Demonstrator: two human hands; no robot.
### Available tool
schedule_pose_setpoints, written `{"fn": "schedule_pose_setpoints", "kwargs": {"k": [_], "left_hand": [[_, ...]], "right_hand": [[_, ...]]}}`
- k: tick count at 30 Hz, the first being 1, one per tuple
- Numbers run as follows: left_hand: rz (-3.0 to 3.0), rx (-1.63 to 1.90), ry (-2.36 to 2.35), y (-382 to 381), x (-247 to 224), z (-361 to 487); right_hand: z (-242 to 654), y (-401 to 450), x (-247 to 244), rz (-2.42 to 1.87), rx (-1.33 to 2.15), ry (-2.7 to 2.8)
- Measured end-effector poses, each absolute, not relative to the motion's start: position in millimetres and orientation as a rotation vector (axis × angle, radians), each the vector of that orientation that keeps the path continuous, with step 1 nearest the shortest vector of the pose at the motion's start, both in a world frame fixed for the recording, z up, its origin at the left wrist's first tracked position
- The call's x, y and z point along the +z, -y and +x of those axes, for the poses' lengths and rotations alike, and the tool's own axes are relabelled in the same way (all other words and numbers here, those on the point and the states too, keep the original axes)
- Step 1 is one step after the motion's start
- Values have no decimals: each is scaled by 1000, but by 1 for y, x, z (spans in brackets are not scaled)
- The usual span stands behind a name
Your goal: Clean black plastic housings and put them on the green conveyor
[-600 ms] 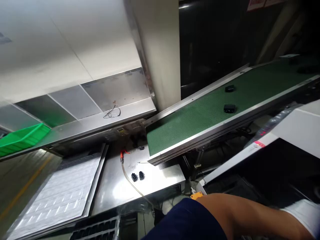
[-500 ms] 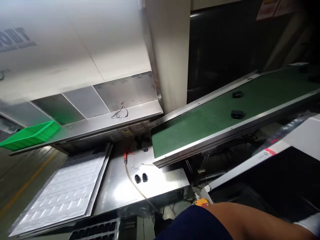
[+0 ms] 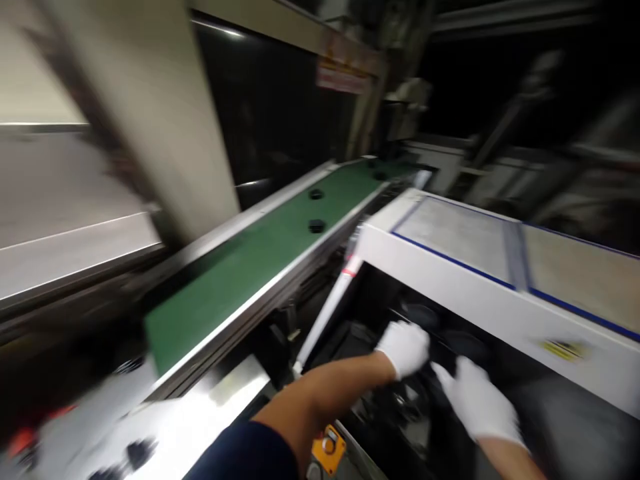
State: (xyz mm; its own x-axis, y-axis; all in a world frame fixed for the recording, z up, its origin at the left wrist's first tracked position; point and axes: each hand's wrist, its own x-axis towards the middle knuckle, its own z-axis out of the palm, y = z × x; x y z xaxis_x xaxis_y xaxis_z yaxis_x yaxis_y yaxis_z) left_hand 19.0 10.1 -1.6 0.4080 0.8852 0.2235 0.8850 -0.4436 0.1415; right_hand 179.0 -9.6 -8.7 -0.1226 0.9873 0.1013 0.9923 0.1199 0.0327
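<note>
Currently both gloved hands are working under the white housing [image 3: 445,280] — left hand [image 3: 404,348] curling, right hand [image 3: 480,400] parting thumb from fingers — any pinch: can't tell, dark and blurred.

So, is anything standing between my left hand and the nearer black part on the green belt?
Yes: between the left hand and black part appear the white post and, beyond it, the belt's metal side rail.
</note>
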Motion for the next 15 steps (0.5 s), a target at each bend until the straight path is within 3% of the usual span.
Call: {"fn": "schedule_pose_setpoints", "kwargs": {"k": [4,15], "left_hand": [[2534,433,-1728,-20,-10,26],[2248,549,-1750,16,30,26]], "right_hand": [[190,17,3,-2332,21,2188],[188,27,22,-2323,321,1998]]}}
